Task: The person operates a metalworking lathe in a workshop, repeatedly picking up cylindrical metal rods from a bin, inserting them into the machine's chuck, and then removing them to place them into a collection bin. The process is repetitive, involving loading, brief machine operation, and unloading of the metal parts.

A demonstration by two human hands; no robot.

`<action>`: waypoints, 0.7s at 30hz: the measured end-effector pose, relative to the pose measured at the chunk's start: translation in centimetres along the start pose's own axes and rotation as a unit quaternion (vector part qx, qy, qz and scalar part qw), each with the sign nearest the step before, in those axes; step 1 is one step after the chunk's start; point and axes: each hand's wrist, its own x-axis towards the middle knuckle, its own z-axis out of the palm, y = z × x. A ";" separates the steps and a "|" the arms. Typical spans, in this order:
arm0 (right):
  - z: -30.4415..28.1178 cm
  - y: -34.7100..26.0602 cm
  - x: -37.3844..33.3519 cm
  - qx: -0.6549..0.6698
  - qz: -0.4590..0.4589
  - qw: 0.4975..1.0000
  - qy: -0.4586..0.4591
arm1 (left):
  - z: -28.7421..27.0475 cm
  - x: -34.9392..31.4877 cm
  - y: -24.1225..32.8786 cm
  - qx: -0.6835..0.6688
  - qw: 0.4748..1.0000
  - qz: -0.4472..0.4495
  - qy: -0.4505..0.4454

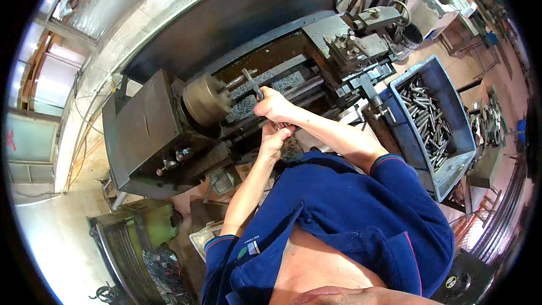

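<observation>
Right hand (pixel 275 105): fingers closed about the shank of a grey metal tool (pixel 254 86); back of the hand uppermost, forearm entering from the right.

Left hand (pixel 273 140): directly below the right and close against it; fingers curled inward. Whether they grip the tool's lower end or something else cannot be told, the right hand lying partly over them.

Tool: slanting up and left out of the right hand, with a crosswise head beside a rod (pixel 235 83); contact between the two cannot be made out.

Rod: slim, metal, projecting from the face of the chuck (pixel 204 101).

Chuck: round, brownish, its face edge blurred; mounted on the right side of the headstock (pixel 141 121), a dark box with small levers on its front.

Chips (pixel 287 82): silvery, heaped in the bed behind and below the tool.

Carriage (pixel 349 51): right of the hands, dark metal, bolts on top.

Guard (pixel 243 20): dark upright sheet along the back.

Crate (pixel 456 166): blue plastic, right of the carriage, holding many short metal pieces (pixel 430 124), loosely piled.

Bucket (pixel 411 36): dark, beyond the crate.
</observation>
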 end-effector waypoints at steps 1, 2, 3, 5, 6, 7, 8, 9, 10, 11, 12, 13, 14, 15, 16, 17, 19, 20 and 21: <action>-0.2 0.0 -0.1 0.009 -0.007 1.000 0.007 | 0.2 0.2 0.0 0.002 1.000 0.003 -0.008; -0.5 0.0 -0.2 0.018 -0.014 1.000 0.015 | 0.4 0.4 0.2 0.004 1.000 0.006 -0.017; -0.8 0.1 -0.2 0.022 -0.020 0.999 0.020 | 0.7 0.6 0.2 0.002 1.000 0.009 -0.024; -1.2 1.4 0.2 0.046 -0.021 0.998 0.040 | 1.2 0.9 0.2 -0.006 1.000 0.007 -0.027; -1.5 1.7 0.3 0.056 -0.019 0.997 0.051 | 1.7 1.0 0.3 -0.012 1.000 0.005 -0.028; -1.8 1.9 0.4 0.054 -0.022 0.997 0.048 | 2.4 0.8 0.8 -0.006 0.999 0.015 -0.028; -2.0 2.2 0.3 0.062 -0.023 0.996 0.057 | 2.5 0.9 0.8 -0.009 0.999 0.018 -0.039; -2.0 1.7 -0.2 0.067 -0.023 0.995 0.065 | 2.6 1.0 0.7 -0.014 0.999 0.022 -0.048; -2.2 1.4 -0.5 0.073 -0.024 0.994 0.072 | 2.5 1.1 0.7 -0.019 0.998 0.026 -0.057; -2.5 2.8 -0.2 0.070 -0.048 0.993 0.077 | 1.8 1.5 -0.1 0.014 0.998 0.011 -0.066; -2.6 2.7 -0.6 0.075 -0.028 0.992 0.096 | 1.8 1.4 -0.1 -0.001 0.998 -0.002 -0.063; -2.7 3.1 -0.7 0.101 -0.023 0.989 0.102 | 2.0 1.4 -0.2 -0.016 0.998 -0.016 -0.060; -2.6 3.5 -0.6 0.127 -0.018 0.986 0.110 | 2.0 1.3 -0.2 -0.030 0.997 -0.031 -0.058; -2.4 3.9 -0.7 0.143 -0.023 0.982 0.119 | 1.7 1.3 -0.6 -0.014 0.998 -0.016 -0.056; -2.3 4.3 -0.9 0.159 -0.028 0.978 0.129 | 1.3 1.3 -0.9 0.037 0.997 -0.008 -0.062; -2.1 4.7 -1.3 0.176 -0.033 0.974 0.141 | 0.7 1.3 -1.1 0.087 0.994 0.001 -0.068; -1.6 3.7 -3.4 0.258 -0.060 0.952 0.156 | 1.3 0.6 0.5 0.196 0.978 -0.035 -0.061; -1.5 3.1 -4.4 0.304 -0.082 0.936 0.154 | 1.3 0.6 0.5 0.257 0.965 -0.011 -0.058; -2.0 4.5 -5.0 0.348 -0.105 0.922 0.132 | 1.4 0.3 0.4 0.317 0.947 0.014 -0.059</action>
